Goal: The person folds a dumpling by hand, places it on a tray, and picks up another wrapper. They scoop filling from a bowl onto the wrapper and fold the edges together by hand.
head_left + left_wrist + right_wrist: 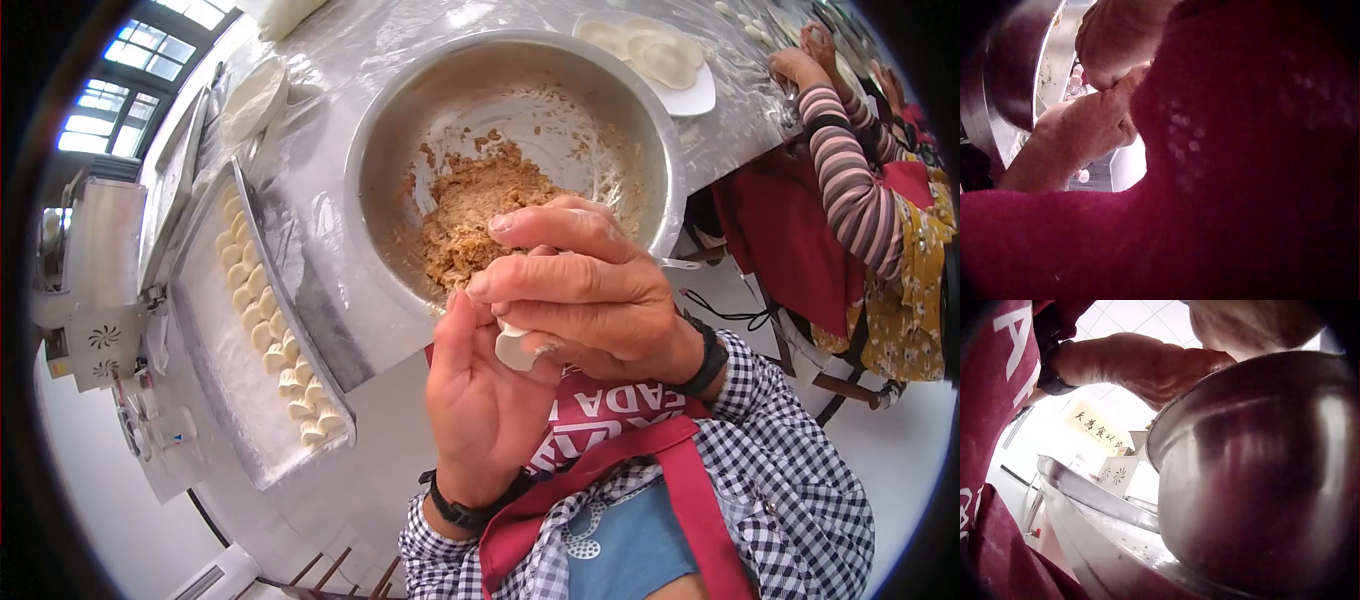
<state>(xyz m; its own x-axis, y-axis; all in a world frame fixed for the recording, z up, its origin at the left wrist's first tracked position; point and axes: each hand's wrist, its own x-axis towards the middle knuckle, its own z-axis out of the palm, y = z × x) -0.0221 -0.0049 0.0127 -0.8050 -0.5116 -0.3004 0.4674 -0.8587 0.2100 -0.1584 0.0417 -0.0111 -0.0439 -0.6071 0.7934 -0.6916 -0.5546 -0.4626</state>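
A pale dumpling wrapper [515, 348] is held between both hands, folded and mostly hidden by the fingers. My left hand [490, 415] supports it from below, thumb and fingertips pinching its edge. From the other side my right hand [590, 290] curls over and grips it, its fingertips meeting those of the left. Both hands are at the near rim of a large steel bowl [362, 190]. Inside the bowl lies a mound of brown minced filling [480, 195]. In the right wrist view the bowl's outer wall [1254, 481] covers much of the scene, hiding the wrapper.
A metal tray [215, 410] at left carries rows of shaped dumplings [255, 300]. Behind the bowl, a white plate [700, 95] holds round wrappers [660, 55]. A bowl of white flour [255, 100] stands at back left. Another person's striped sleeve [850, 190] is at right.
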